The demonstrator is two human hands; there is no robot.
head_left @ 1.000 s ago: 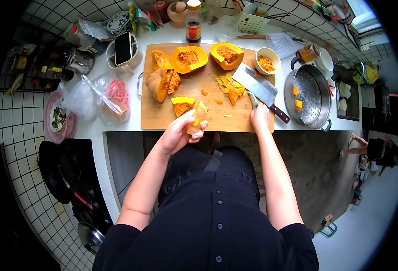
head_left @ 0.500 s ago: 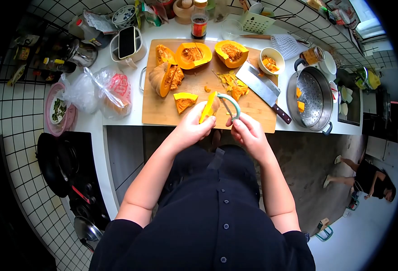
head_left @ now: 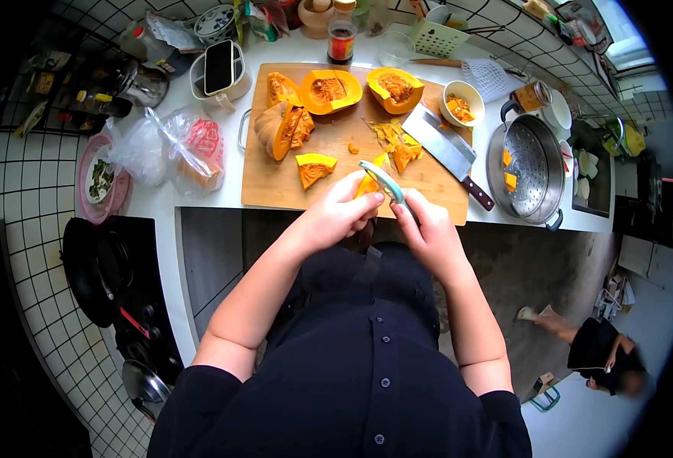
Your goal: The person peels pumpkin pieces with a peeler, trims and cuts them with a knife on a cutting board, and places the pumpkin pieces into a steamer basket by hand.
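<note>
My left hand (head_left: 344, 210) is closed around a pumpkin wedge (head_left: 369, 183), held above the front edge of the wooden board (head_left: 275, 187). In my right hand (head_left: 430, 229) is a teal peeler (head_left: 386, 180), its head lying against the wedge. Behind my left hand, a smaller pumpkin chunk (head_left: 316, 169) rests on the board. Larger pumpkin pieces (head_left: 330, 91) with seeds lie along the back. A pile of peelings (head_left: 391, 137) is near the middle, beside a cleaver (head_left: 439, 143) with a dark handle.
A bowl of pumpkin pulp (head_left: 462, 104) stands at the board's back right corner. Further right is a steamer pot (head_left: 531, 172) with orange pieces inside. Plastic bags (head_left: 191, 153) lie left of the board. Another person (head_left: 603, 355) is on the floor area at right.
My right hand has picked up the peeler from the board's right side and brought it to the wedge in my left hand. The other person has come further into view.
</note>
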